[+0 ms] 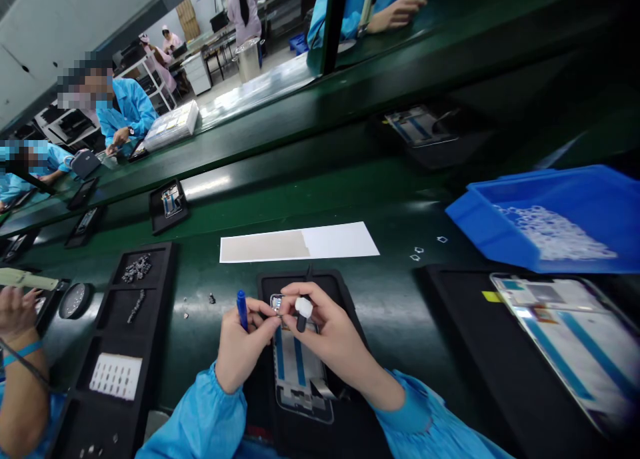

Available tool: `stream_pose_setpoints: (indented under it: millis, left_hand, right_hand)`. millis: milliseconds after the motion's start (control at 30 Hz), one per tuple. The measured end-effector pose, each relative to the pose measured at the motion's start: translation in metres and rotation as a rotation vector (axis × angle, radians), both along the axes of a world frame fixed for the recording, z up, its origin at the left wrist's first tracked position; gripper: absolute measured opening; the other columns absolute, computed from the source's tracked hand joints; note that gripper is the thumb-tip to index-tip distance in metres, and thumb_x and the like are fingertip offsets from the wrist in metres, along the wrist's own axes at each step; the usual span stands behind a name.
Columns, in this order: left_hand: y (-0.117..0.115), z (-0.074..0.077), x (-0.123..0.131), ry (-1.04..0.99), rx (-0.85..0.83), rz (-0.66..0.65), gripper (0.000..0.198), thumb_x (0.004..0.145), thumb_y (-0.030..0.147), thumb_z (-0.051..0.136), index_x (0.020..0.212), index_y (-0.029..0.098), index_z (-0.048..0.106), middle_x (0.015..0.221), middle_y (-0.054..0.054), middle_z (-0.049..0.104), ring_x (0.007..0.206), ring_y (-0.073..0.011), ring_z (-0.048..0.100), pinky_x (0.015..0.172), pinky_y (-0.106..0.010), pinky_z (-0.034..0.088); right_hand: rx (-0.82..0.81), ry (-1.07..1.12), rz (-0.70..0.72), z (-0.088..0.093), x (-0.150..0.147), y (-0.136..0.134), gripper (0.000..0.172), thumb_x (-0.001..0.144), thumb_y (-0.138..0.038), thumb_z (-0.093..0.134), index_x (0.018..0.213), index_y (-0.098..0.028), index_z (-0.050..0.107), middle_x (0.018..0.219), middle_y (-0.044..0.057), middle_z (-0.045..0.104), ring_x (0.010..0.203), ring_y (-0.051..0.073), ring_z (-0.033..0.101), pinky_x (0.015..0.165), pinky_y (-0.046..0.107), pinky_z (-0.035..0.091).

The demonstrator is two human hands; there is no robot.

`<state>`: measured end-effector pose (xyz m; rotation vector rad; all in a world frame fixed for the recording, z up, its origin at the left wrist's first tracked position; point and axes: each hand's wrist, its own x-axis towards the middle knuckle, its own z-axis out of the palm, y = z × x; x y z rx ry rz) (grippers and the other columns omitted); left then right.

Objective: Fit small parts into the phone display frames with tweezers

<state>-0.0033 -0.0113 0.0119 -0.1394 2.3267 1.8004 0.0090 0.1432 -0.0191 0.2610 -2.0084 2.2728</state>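
My left hand (245, 342) is closed, with a slim blue pen-like tool (242, 309) standing up between its fingers. My right hand (333, 325) is closed around a short black tool with a white end (303, 309); its exact kind is unclear. The thumbs and forefingers of both hands meet in a pinch, and any tiny part between them is too small to make out. Right below them, a phone housing (313, 372) with two blue strips lies on a black tray (345, 299). My fingers cover part of the housing's upper end.
Left stands a black compartment tray (163, 292) with small dark parts and a white card (116, 376). A paper strip (345, 240) lies ahead. To the right are a blue bin (470, 212) of white pieces and another phone housing (575, 339). A co-worker's hand (17, 319) is far left.
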Motion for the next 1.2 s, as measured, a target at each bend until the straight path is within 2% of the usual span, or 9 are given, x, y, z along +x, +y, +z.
stream_pose_setpoints:
  millis: [267,367,467,567,667,800,967,1067,1200]
  left_hand:
    - [0.006,-0.003,0.003,-0.010,0.089,0.075,0.031,0.066,0.040,0.080,0.073,0.015,0.063,0.050,0.005,0.053,0.045,-0.0066,0.048,0.046,-0.018,0.038]
    - [0.004,-0.003,0.000,-0.133,0.251,0.066,0.040,0.067,0.049,0.080,0.075,0.015,0.060,0.043,0.009,0.042,0.038,-0.0031,0.033,0.039,-0.015,0.024]
    - [0.000,-0.002,-0.003,-0.342,0.473,-0.025,0.047,0.063,0.052,0.083,0.079,0.015,0.058,0.043,0.012,0.034,0.037,-0.0007,0.019,0.036,-0.014,0.010]
    - [-0.001,-0.002,-0.004,-0.512,0.625,-0.085,0.050,0.059,0.045,0.088,0.087,0.014,0.060,0.051,0.011,0.036,0.040,0.0002,0.019,0.035,-0.013,0.006]
    - [0.000,-0.003,-0.004,-0.591,0.706,-0.089,0.052,0.057,0.042,0.090,0.088,0.013,0.061,0.057,0.010,0.038,0.041,0.0010,0.021,0.036,-0.012,0.004]
    - [0.003,-0.005,-0.001,-0.604,0.698,-0.085,0.052,0.057,0.043,0.091,0.085,0.015,0.058,0.054,0.011,0.037,0.040,0.0007,0.019,0.036,-0.012,0.004]
    - [0.009,-0.001,0.005,-0.468,0.616,-0.041,0.052,0.061,0.051,0.086,0.078,0.017,0.051,0.044,0.013,0.032,0.037,-0.0003,0.014,0.036,-0.014,0.007]
    - [0.012,0.001,0.009,-0.389,0.558,0.003,0.054,0.061,0.055,0.085,0.079,0.017,0.051,0.043,0.013,0.033,0.037,-0.0003,0.015,0.037,-0.014,0.010]
    - [0.014,0.001,0.015,-0.316,0.489,0.023,0.054,0.063,0.059,0.082,0.081,0.017,0.054,0.043,0.014,0.032,0.036,-0.0008,0.020,0.038,-0.015,0.013]
  right_hand:
    - [-0.032,0.021,-0.079,-0.003,0.001,-0.005,0.020,0.088,-0.027,0.062,0.107,-0.022,0.056,0.081,0.001,0.064,0.074,0.016,0.065,0.068,0.025,0.056]
    - [-0.009,0.087,-0.121,-0.006,0.003,-0.006,0.024,0.089,-0.028,0.065,0.111,-0.023,0.058,0.095,0.006,0.069,0.087,0.020,0.068,0.078,0.031,0.058]
    - [0.011,0.164,-0.131,-0.007,0.005,-0.005,0.020,0.090,-0.028,0.067,0.109,-0.025,0.061,0.104,0.006,0.070,0.094,0.021,0.069,0.083,0.033,0.058]
    - [0.031,0.197,-0.144,-0.005,0.005,-0.004,0.017,0.090,-0.026,0.068,0.106,-0.026,0.062,0.096,0.004,0.073,0.089,0.020,0.071,0.078,0.030,0.059]
    - [0.054,0.202,-0.157,-0.004,0.003,-0.002,0.019,0.089,-0.028,0.070,0.106,-0.026,0.061,0.089,0.003,0.074,0.087,0.020,0.071,0.079,0.030,0.058]
    - [0.070,0.219,-0.170,-0.005,0.002,0.000,0.019,0.089,-0.029,0.071,0.105,-0.025,0.061,0.087,0.002,0.073,0.083,0.020,0.071,0.078,0.030,0.058]
    - [0.081,0.261,-0.201,-0.009,0.003,-0.001,0.014,0.090,-0.028,0.069,0.102,-0.025,0.062,0.090,0.002,0.069,0.081,0.018,0.068,0.074,0.028,0.057]
    - [-0.005,0.216,-0.157,-0.011,0.003,-0.003,0.017,0.090,-0.028,0.070,0.104,-0.026,0.061,0.091,0.002,0.067,0.081,0.017,0.067,0.072,0.026,0.056]
    - [-0.217,0.042,-0.026,-0.009,0.002,-0.003,0.028,0.086,-0.034,0.074,0.106,-0.026,0.055,0.088,0.001,0.066,0.081,0.017,0.066,0.074,0.028,0.055]
